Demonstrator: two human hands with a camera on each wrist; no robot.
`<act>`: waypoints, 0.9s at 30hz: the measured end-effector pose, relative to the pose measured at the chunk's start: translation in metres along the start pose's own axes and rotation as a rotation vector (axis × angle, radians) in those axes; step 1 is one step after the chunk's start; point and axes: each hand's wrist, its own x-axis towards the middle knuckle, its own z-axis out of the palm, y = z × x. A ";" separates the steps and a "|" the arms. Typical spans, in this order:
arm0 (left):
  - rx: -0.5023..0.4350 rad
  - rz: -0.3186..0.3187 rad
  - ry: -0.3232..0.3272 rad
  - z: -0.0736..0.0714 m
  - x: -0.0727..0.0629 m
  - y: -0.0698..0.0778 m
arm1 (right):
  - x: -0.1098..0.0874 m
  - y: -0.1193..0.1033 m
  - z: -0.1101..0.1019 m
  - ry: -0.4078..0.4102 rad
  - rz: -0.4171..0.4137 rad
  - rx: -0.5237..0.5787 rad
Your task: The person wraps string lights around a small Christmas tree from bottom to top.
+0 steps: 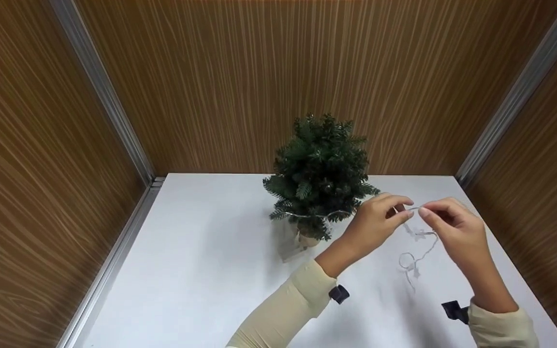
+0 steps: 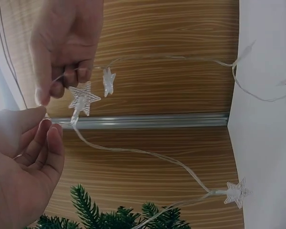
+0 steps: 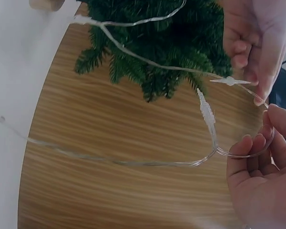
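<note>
A string of clear star lights (image 1: 419, 235) runs from the lower branches of a small green Christmas tree (image 1: 324, 164) to both hands. My left hand (image 1: 377, 220) pinches its wire between thumb and fingertips, just right of the tree. Close beside it, my right hand (image 1: 460, 229) pinches the same wire, leaving a short stretch between the fingertips. Below the hands the loose end dangles in a curl over the table. In the left wrist view, one plastic star (image 2: 84, 98) hangs near the fingers and another star (image 2: 237, 192) lower right.
The tree stands on a light-coloured base (image 1: 309, 240) on a white table (image 1: 186, 261). Wood-grain panels (image 1: 220, 87) enclose the back and both sides, with metal strips (image 1: 109, 92) at the corners. Dark straps (image 1: 339, 294) hang at both sleeve cuffs.
</note>
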 end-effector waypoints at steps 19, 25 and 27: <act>-0.043 -0.007 -0.015 -0.019 0.028 -0.002 | -0.009 -0.012 0.000 0.016 0.039 -0.036; -0.020 -0.018 -0.039 -0.019 0.044 0.002 | -0.012 -0.012 -0.003 0.079 0.018 -0.079; -0.013 -0.021 -0.041 -0.019 0.050 0.003 | -0.012 -0.012 -0.003 0.099 0.022 -0.084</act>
